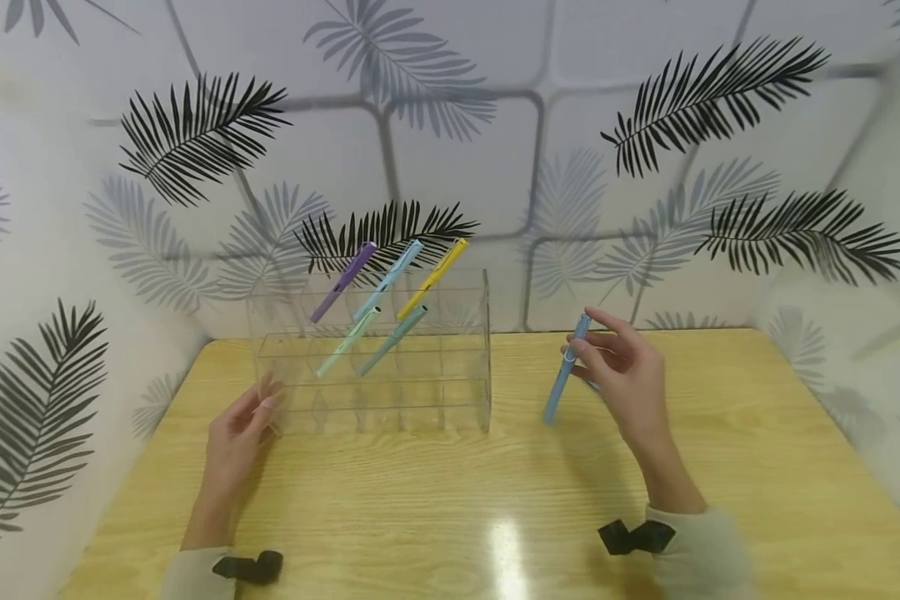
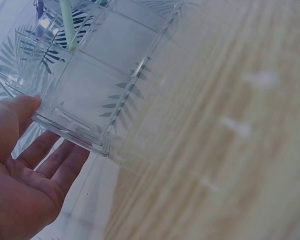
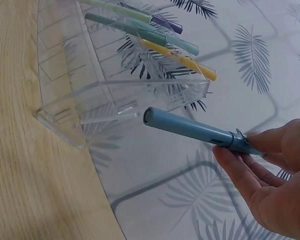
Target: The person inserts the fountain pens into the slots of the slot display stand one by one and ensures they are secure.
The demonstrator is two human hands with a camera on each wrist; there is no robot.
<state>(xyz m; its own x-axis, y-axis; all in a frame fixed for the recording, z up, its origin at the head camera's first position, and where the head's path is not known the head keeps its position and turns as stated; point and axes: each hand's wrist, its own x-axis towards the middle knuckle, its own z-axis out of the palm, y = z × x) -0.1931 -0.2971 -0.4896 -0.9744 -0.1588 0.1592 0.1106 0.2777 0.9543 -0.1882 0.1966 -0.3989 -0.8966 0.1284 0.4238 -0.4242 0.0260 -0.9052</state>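
Observation:
A clear acrylic pen rack (image 1: 487, 367) stands on the table. My left hand (image 1: 238, 429) holds its left side panel, the thumb on one face and the fingers behind it (image 2: 37, 175). Purple (image 1: 343, 282), light blue (image 1: 388, 279) and yellow (image 1: 432, 279) pens slant in its upper row. A pale green pen (image 1: 348, 342) and a teal pen (image 1: 392, 341) lean one row lower. Right of the rack, my right hand (image 1: 626, 371) pinches a blue pen (image 1: 559, 387) near its clip end. The pen's other end points down in the head view and toward the rack in the right wrist view (image 3: 190, 127).
The wood-grain table (image 1: 420, 508) extends in front of the rack and to both sides. Directly behind it rises a wall covering (image 1: 465, 167) with leaf patterns. A small blue sliver (image 1: 592, 385) shows beneath the right hand. Black straps (image 1: 637, 537) sit around both wrists.

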